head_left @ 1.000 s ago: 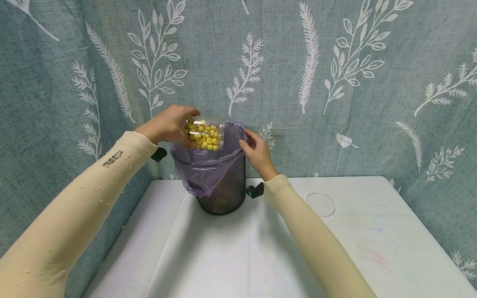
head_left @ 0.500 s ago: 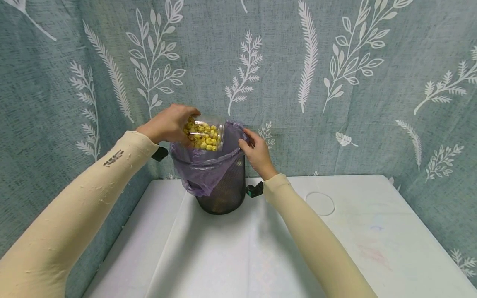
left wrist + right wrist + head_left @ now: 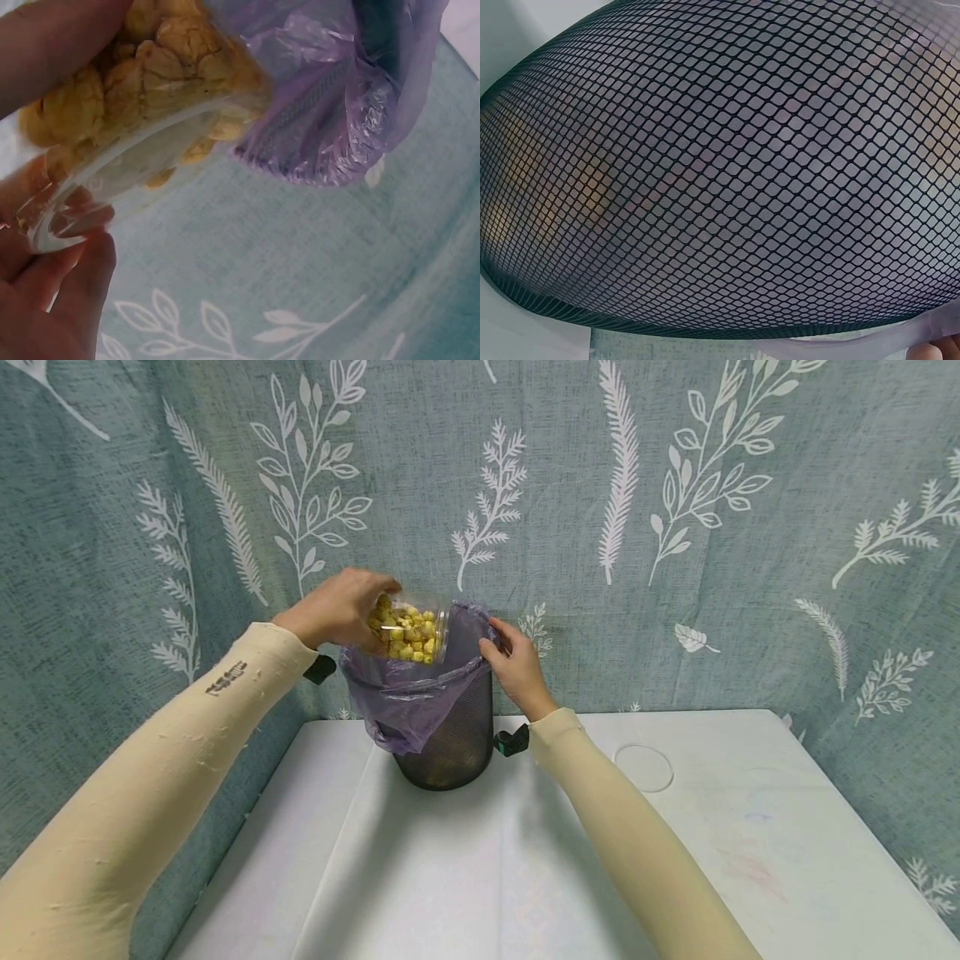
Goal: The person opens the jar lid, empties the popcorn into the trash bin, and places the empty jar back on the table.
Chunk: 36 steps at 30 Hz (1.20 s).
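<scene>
A clear jar (image 3: 443,635) of yellow popcorn (image 3: 408,633) lies nearly on its side over the mouth of a black mesh bin (image 3: 455,739). My left hand (image 3: 347,612) grips the jar round its base end; in the left wrist view fingers (image 3: 94,281) curl at the jar's round end. A purple bag (image 3: 420,710) lines the bin and folds over its rim. My right hand (image 3: 521,675) pinches the bag and rim on the right side. Blurred yellowish shapes show through the mesh (image 3: 727,172) in the right wrist view.
The bin stands on a white table (image 3: 450,868), near its back edge. A thin white ring (image 3: 643,767) lies to the right of the bin. Blue-green curtains (image 3: 570,485) with white leaf prints hang behind and at both sides.
The popcorn pieces have shifted slightly inside the tilted jar. Both hands and the bin keep nearly the same place, with only a small shift of the head view.
</scene>
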{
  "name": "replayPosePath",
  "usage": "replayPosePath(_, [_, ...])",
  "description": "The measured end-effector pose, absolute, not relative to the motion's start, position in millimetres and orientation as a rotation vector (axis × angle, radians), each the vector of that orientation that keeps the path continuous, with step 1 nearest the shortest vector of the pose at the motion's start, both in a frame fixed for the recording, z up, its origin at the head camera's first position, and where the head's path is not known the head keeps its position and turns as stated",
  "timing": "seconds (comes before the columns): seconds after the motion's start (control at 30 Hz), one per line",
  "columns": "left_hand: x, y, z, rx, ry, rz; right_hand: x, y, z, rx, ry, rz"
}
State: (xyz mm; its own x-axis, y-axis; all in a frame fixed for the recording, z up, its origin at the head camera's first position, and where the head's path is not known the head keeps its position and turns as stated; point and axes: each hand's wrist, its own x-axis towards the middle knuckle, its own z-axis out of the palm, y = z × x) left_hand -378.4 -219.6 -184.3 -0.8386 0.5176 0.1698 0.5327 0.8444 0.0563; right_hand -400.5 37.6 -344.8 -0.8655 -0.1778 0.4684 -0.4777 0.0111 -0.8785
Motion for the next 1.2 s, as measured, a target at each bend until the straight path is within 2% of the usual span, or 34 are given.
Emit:
replayPosePath(0.4, [-379.0, -212.9, -183.3, -0.724, -2.971, -0.079, -400.3, 37.5, -345.9, 0.670, -2.062, 1.942])
replayPosePath(0.73, [-379.2, -216.7, -185.2, -0.801, -2.899, -0.156, -401.3, 37.0, -346.3, 0.676, -2.045, 1.950])
replayPosePath(1.2, [-377.5, -214.7, -182.5, -0.735, -2.929, -0.082, -399.8, 37.3, -346.1, 0.665, -2.063, 1.954])
